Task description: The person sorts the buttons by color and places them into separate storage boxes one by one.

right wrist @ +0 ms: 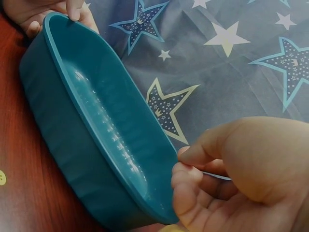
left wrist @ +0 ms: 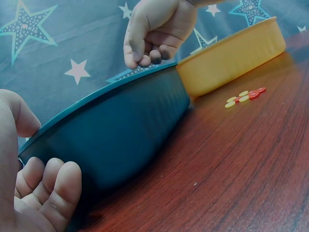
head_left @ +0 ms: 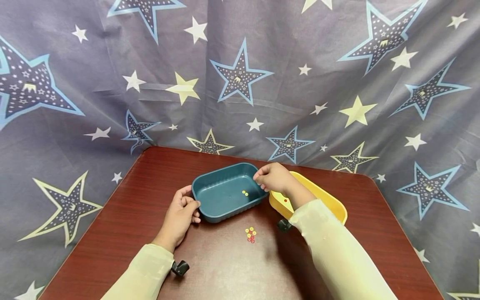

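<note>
A teal plastic tub (head_left: 225, 204) stands on the table. My left hand (head_left: 181, 214) grips its left end, thumb over the rim and fingers against the outside wall. Two small yellow buttons (head_left: 245, 193) lie on the tub's floor towards the right. At the tub's right end is my right hand (head_left: 275, 179), its thumb and fingertips drawn together by the rim; whether something small is between them cannot be seen. Beyond it stands a yellow tub (head_left: 330, 202), partly hidden by my right arm, with a red button (head_left: 285, 201) inside. Yellow and red buttons (head_left: 250, 234) lie in front of the teal tub.
The reddish-brown wooden table (head_left: 123, 233) reaches to a grey star-patterned cloth (head_left: 240, 121) behind it. The two tubs stand close side by side. A black wrist mount (head_left: 180, 268) sits at the left cuff, another (head_left: 284, 225) at the right.
</note>
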A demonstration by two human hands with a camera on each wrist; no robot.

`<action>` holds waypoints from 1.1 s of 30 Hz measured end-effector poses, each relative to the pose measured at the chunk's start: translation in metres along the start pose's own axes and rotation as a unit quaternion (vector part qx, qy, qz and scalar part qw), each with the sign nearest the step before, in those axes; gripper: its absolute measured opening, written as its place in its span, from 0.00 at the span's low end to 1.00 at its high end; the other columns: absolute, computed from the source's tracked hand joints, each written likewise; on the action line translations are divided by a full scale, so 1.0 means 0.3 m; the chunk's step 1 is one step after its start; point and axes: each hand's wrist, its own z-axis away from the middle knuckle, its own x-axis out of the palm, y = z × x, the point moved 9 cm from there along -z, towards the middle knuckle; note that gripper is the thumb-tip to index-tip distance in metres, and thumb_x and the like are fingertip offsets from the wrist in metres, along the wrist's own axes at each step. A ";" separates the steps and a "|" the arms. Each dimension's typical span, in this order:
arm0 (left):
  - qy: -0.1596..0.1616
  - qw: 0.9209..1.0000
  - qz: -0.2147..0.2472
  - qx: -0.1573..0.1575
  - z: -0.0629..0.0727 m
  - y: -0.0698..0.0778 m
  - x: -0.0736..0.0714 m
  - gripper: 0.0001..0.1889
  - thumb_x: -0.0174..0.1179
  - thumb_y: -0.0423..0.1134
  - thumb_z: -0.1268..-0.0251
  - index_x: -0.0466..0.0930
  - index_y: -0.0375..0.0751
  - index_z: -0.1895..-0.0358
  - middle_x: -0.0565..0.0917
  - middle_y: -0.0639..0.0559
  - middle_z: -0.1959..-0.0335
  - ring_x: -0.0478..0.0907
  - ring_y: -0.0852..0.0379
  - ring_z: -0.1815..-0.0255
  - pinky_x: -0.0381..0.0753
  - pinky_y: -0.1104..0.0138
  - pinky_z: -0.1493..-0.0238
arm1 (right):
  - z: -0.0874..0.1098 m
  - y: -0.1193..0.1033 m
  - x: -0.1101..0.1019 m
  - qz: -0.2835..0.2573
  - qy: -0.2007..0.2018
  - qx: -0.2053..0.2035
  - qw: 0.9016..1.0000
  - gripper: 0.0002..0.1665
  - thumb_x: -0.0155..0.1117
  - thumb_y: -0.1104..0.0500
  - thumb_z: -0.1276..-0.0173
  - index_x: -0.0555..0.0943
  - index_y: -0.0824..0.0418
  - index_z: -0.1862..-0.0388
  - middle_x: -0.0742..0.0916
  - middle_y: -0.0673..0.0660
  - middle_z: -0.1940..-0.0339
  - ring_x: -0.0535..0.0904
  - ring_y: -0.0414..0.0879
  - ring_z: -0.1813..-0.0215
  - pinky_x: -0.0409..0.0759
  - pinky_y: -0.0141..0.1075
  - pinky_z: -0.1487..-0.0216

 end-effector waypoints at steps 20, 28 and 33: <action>-0.003 1.000 0.002 -0.004 0.005 0.005 0.005 0.33 0.60 0.27 0.20 0.63 0.43 0.17 0.77 0.51 0.64 0.79 0.57 0.71 0.89 0.68 0.72 | 0.153 -0.028 -0.009 -0.021 -0.016 -0.041 0.999 0.05 0.71 0.63 0.21 0.91 0.63 0.53 0.89 0.60 0.65 0.85 0.48 0.64 0.97 0.49 0.54; -0.001 1.000 -0.003 -0.003 0.005 0.007 0.005 0.33 0.60 0.28 0.20 0.63 0.44 0.17 0.77 0.51 0.63 0.79 0.56 0.71 0.89 0.68 0.71 | 0.236 -0.009 0.019 -0.019 -0.022 -0.066 0.997 0.05 0.72 0.64 0.23 0.91 0.66 0.55 0.90 0.59 0.70 0.85 0.48 0.69 0.93 0.40 0.62; -0.001 1.000 -0.005 -0.002 0.004 0.008 0.005 0.33 0.60 0.28 0.20 0.63 0.44 0.17 0.77 0.51 0.63 0.79 0.56 0.71 0.89 0.68 0.71 | 0.283 -0.005 0.066 -0.013 -0.039 -0.085 0.995 0.04 0.70 0.66 0.25 0.91 0.64 0.57 0.87 0.56 0.73 0.83 0.46 0.71 0.91 0.38 0.65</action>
